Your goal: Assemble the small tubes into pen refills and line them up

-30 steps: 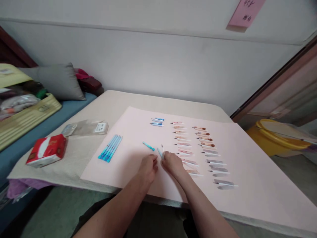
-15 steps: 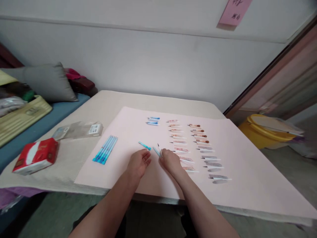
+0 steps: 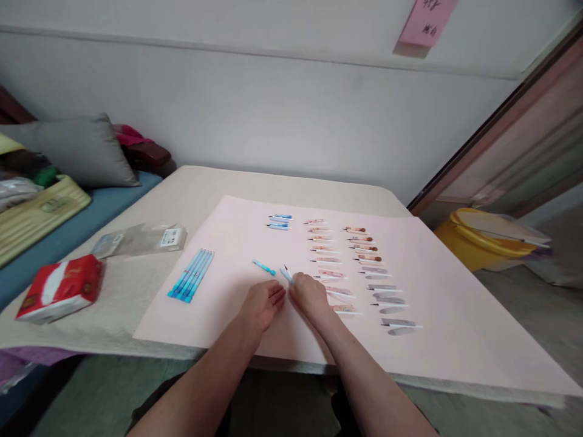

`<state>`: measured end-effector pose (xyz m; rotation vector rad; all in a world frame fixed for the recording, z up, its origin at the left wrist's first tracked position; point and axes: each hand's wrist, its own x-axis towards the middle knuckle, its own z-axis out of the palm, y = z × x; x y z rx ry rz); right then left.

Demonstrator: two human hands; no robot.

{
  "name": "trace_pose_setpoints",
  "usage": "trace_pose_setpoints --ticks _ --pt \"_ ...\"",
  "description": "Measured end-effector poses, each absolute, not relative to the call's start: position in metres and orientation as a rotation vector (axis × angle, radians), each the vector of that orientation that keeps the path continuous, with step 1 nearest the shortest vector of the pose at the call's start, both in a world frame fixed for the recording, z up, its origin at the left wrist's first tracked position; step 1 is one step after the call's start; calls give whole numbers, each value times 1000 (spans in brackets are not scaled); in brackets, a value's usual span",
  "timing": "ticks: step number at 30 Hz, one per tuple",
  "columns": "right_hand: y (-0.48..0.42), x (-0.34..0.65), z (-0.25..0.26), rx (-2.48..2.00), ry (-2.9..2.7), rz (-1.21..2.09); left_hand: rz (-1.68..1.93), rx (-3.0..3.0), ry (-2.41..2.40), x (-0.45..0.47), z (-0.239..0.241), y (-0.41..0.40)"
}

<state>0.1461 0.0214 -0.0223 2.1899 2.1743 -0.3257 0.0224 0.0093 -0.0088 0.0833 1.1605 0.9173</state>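
My right hand (image 3: 310, 294) is curled down on the pink sheet, its fingers closed round the rear of a thin white pen refill (image 3: 286, 267) with a dark tip. Right beside that refill lies a pale blue pen barrel (image 3: 288, 277), partly hidden by the fingers; whether they grip it too is unclear. My left hand (image 3: 265, 303) rests close by, fingers extended, palm turned toward the right hand, holding nothing. Just beyond it lies a turquoise pen piece (image 3: 264, 267). Several whole blue pens (image 3: 191, 276) lie side by side to the left.
Pen parts with refills lie in columns: blue ones (image 3: 279, 226), pink ones (image 3: 325, 261), brown-capped ones (image 3: 364, 247) and grey ones (image 3: 387, 297). A clear plastic pouch (image 3: 141, 238) and a red tissue pack (image 3: 61, 286) are on the left. A yellow bin (image 3: 478, 240) stands right of the table.
My left hand has moved right, nearer the right hand. The refill has come down from its steeper angle to lie alongside the pale blue barrel. The camera view has shifted slightly.
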Motion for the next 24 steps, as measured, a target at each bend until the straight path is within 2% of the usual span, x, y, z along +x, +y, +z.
trace_pose_setpoints --ticks 13,19,24 --pt "14 148 -12 2196 2254 -189 928 108 1171 27 -5 9" --pt "5 139 -6 2021 2464 -321 1036 232 1061 22 -6 9" --pt "5 141 -4 2042 2544 -392 1062 265 1058 19 -7 10"
